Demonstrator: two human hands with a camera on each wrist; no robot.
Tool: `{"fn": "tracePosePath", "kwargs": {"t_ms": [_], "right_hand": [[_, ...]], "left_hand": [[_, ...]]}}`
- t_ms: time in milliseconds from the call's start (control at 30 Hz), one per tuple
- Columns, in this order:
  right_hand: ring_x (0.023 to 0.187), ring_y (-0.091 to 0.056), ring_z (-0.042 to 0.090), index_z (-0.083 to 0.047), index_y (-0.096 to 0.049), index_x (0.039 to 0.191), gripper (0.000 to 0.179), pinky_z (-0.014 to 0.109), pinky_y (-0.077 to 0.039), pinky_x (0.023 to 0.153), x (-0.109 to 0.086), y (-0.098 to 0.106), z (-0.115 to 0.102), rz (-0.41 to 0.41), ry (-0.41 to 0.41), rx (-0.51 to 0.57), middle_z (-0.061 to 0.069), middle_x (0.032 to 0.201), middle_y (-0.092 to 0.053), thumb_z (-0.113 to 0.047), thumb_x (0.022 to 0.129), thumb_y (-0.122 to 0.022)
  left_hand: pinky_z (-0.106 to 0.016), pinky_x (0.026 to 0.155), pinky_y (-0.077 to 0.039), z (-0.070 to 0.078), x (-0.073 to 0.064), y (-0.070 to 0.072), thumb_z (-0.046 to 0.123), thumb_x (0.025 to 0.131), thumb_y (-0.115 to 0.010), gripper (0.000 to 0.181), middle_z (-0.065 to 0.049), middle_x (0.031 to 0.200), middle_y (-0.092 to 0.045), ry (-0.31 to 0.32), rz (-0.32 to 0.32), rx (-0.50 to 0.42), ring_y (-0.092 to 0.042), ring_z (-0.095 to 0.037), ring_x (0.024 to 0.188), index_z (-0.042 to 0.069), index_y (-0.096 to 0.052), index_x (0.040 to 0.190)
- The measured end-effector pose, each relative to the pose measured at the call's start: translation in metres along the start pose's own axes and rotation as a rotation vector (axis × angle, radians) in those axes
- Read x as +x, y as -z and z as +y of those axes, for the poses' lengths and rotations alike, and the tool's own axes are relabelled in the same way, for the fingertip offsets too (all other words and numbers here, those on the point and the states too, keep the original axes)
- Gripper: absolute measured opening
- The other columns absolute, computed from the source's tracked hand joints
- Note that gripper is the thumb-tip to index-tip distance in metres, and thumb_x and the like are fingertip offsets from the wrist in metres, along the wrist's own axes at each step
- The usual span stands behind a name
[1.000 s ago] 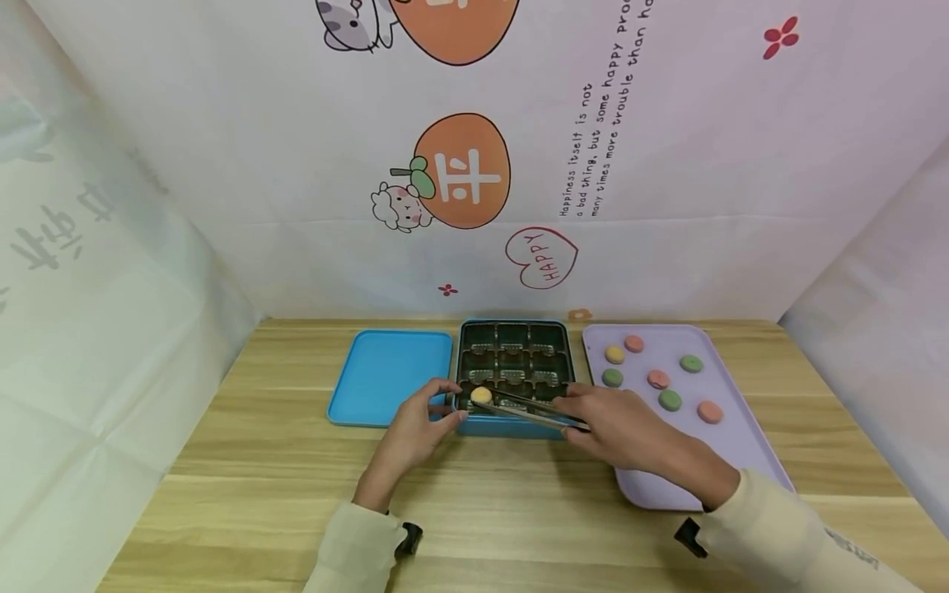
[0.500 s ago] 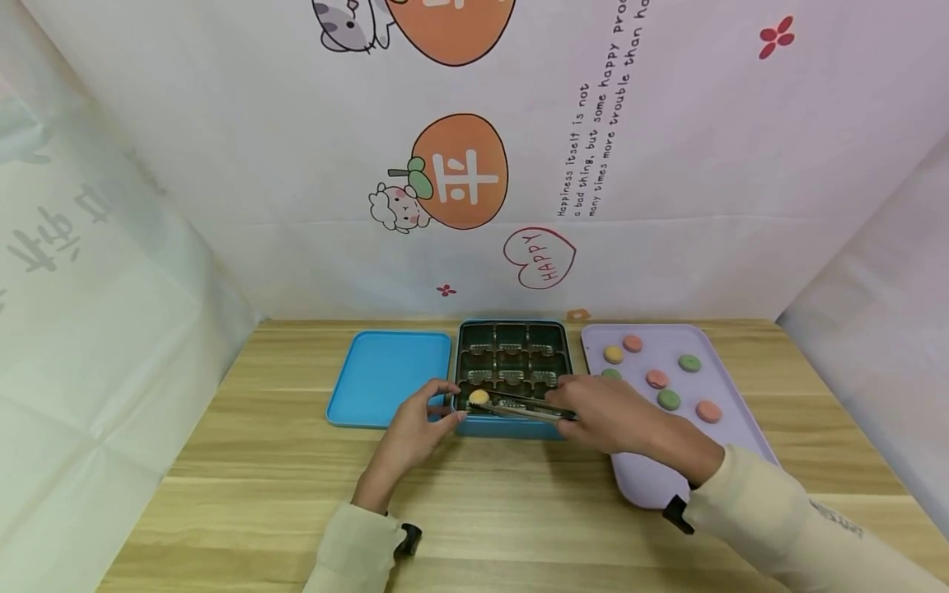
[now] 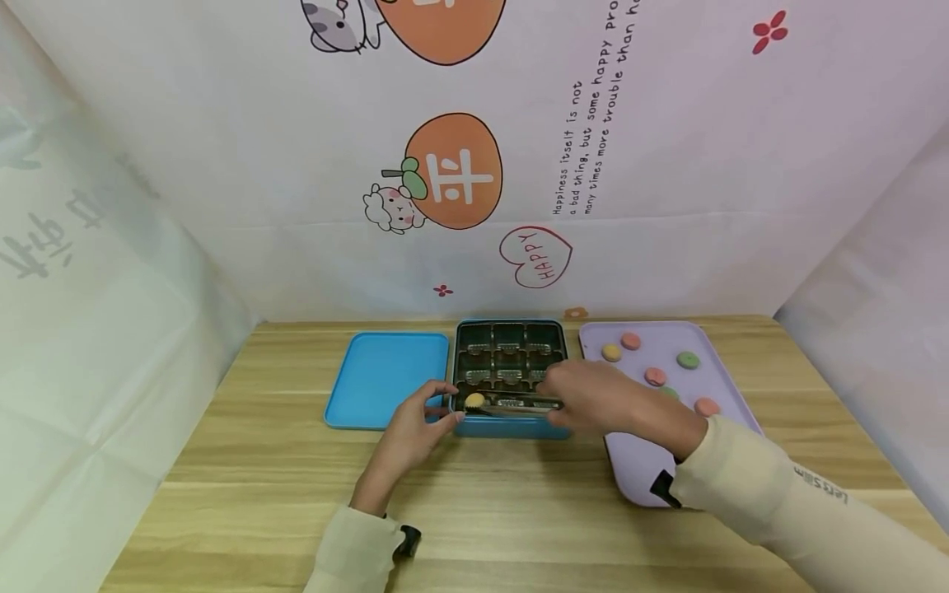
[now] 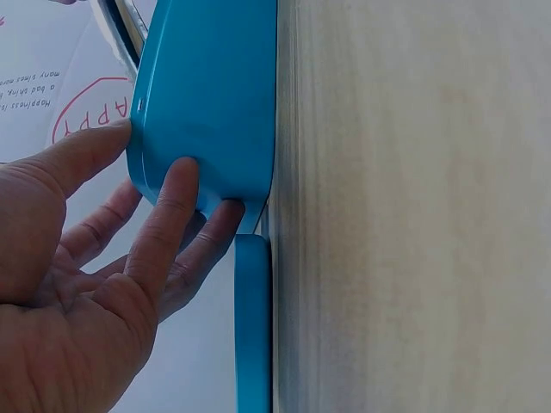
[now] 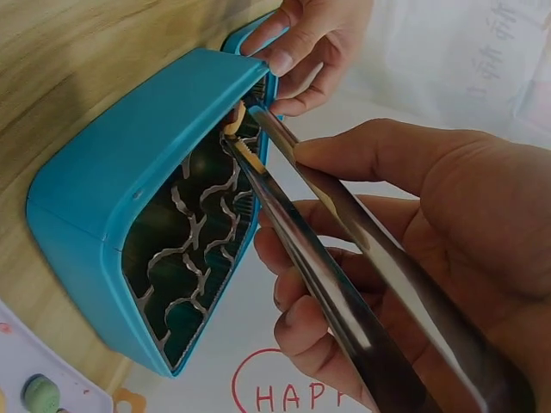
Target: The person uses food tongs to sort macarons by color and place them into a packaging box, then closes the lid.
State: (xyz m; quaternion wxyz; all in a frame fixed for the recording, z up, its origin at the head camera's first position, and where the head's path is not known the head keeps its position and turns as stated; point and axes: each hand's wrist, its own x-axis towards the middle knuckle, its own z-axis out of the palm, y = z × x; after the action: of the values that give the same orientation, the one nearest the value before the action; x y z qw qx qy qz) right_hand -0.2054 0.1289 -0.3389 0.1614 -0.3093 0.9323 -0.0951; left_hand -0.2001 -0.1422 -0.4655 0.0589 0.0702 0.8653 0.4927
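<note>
In the head view, my left hand (image 3: 410, 428) grips the front left corner of an open blue box (image 3: 511, 427), thumb on the front and fingers on the side. That hold also shows in the left wrist view, with fingertips on the blue wall (image 4: 215, 95). My right hand (image 3: 596, 399) holds metal tongs (image 5: 323, 267) along their two arms. The tong tips are at a yellow macaron (image 3: 474, 400), one on each side, in the front left compartment of the dark divided insert (image 3: 508, 362). Whether the tips press on it I cannot tell.
A blue lid (image 3: 387, 380) lies left of the box. On the right a lilac tray (image 3: 630, 473) carries several pink, green and yellow macarons (image 3: 688, 360), partly hidden by my right arm. A printed cloth (image 3: 296, 272) hangs behind the wooden table (image 3: 474, 527).
My right hand has moved left and a little toward the back, and the tongs have swung to lie more level. The yellow macaron sits slightly lower. My left hand stays at the corner.
</note>
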Motion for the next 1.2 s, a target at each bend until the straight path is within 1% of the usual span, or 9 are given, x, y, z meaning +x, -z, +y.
{"fn": "tracePosePath", "kwargs": {"t_ms": [267,433,500,633,733,867,1000,1067,1200], "right_hand": [[0.105,-0.074,0.027,-0.003,-0.076,0.125,0.034,0.028,-0.051,0.060,-0.002,-0.001,-0.001,0.011,-0.007,-0.020,0.014,0.125,-0.075,-0.014,0.094,-0.074],[0.110,-0.072,0.032,-0.004,-0.077,0.124,0.032,0.035,-0.059,0.070,-0.004,-0.003,0.000,0.033,0.006,-0.041,0.013,0.124,-0.074,-0.018,0.095,-0.076],[0.102,-0.073,0.029,-0.005,-0.077,0.122,0.031,0.035,-0.058,0.069,-0.006,-0.004,0.001,0.051,0.017,-0.049,0.013,0.120,-0.074,-0.018,0.094,-0.076],[0.084,-0.067,0.018,-0.006,-0.077,0.123,0.031,0.029,-0.050,0.059,-0.014,-0.004,0.005,0.086,0.010,-0.044,0.011,0.114,-0.071,-0.019,0.094,-0.075],[0.085,-0.069,0.017,-0.008,-0.076,0.125,0.034,0.027,-0.049,0.058,-0.022,-0.004,0.008,0.120,-0.006,-0.020,0.012,0.119,-0.071,-0.020,0.094,-0.076],[0.094,-0.072,0.021,-0.009,-0.076,0.126,0.037,0.031,-0.053,0.062,-0.035,-0.005,0.014,0.188,-0.030,-0.011,0.011,0.122,-0.072,-0.022,0.091,-0.080],[0.085,-0.064,0.013,-0.010,-0.077,0.123,0.037,0.030,-0.048,0.061,-0.048,-0.005,0.024,0.249,-0.054,-0.027,0.005,0.111,-0.071,-0.023,0.089,-0.081],[0.077,-0.056,0.009,-0.011,-0.077,0.122,0.037,0.027,-0.044,0.059,-0.056,-0.006,0.030,0.277,-0.057,-0.028,0.002,0.105,-0.069,-0.023,0.088,-0.081],[0.070,-0.049,0.006,-0.010,-0.074,0.127,0.044,0.026,-0.040,0.057,-0.072,-0.011,0.043,0.312,-0.102,-0.019,-0.004,0.098,-0.065,-0.025,0.087,-0.082]], "left_hand": [[-0.042,0.081,-0.058,-0.001,0.000,0.000,0.023,0.100,-0.074,0.034,-0.018,0.143,-0.063,-0.004,0.004,-0.004,-0.070,-0.035,0.121,0.018,-0.063,0.132],[-0.042,0.080,-0.058,-0.001,0.000,0.001,0.022,0.100,-0.075,0.034,-0.018,0.144,-0.062,-0.006,0.006,-0.007,-0.070,-0.035,0.120,0.018,-0.063,0.132],[-0.041,0.080,-0.058,-0.001,0.000,0.001,0.023,0.100,-0.075,0.034,-0.017,0.144,-0.062,-0.007,0.007,-0.007,-0.070,-0.035,0.120,0.018,-0.063,0.132],[-0.041,0.080,-0.058,0.000,0.000,0.001,0.023,0.100,-0.074,0.035,-0.017,0.143,-0.062,-0.006,0.001,-0.009,-0.070,-0.034,0.120,0.018,-0.063,0.132],[-0.041,0.079,-0.058,0.000,-0.001,0.001,0.023,0.100,-0.074,0.035,-0.018,0.142,-0.063,-0.005,-0.001,-0.011,-0.070,-0.035,0.120,0.018,-0.063,0.132],[-0.041,0.080,-0.058,0.001,-0.001,0.000,0.023,0.100,-0.074,0.034,-0.018,0.140,-0.064,-0.005,0.004,-0.006,-0.070,-0.035,0.120,0.019,-0.063,0.131],[-0.040,0.079,-0.057,0.001,0.000,0.000,0.023,0.100,-0.074,0.033,-0.018,0.140,-0.064,-0.005,0.007,-0.003,-0.070,-0.035,0.120,0.020,-0.064,0.131],[-0.040,0.078,-0.057,0.001,0.000,0.000,0.023,0.100,-0.075,0.033,-0.018,0.141,-0.064,-0.005,0.007,-0.003,-0.070,-0.035,0.120,0.019,-0.064,0.131],[-0.040,0.078,-0.057,0.001,0.000,0.001,0.023,0.100,-0.074,0.034,-0.018,0.140,-0.064,0.000,0.006,-0.002,-0.070,-0.035,0.120,0.019,-0.064,0.131]]}}
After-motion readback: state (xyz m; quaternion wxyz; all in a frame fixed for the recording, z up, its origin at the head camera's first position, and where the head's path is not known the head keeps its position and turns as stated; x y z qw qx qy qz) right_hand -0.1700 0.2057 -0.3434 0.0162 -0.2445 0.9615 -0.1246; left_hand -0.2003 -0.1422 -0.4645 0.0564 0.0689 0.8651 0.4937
